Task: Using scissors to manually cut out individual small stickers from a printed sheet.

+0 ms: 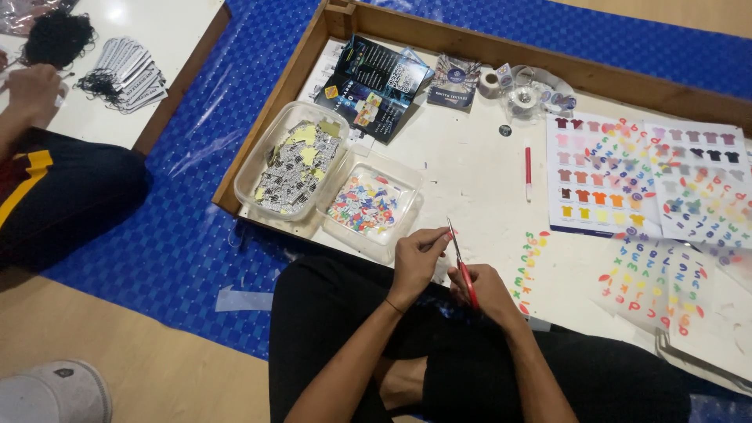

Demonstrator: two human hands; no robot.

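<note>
My right hand [484, 288] grips a pair of red-handled scissors [463, 262], blades pointing up and away from me. My left hand [417, 257] pinches a tiny sticker piece [448, 234] at the blade tips. Both hands hover over my lap at the near edge of a white board set in a wooden tray [276, 104]. Just left of my left hand stands a clear tub of small colourful cut pieces [366, 206]. A strip of colourful stickers [528, 265] lies right of the scissors.
A second clear tub [296, 164] holds black-and-white and yellow slips. Sticker sheets [644, 168] lie at the right, a red pen [528, 172] mid-board, dark leaflets [374, 84] and tape rolls [523, 92] at the back. Another person's hand [33, 88] works at a white table on the left.
</note>
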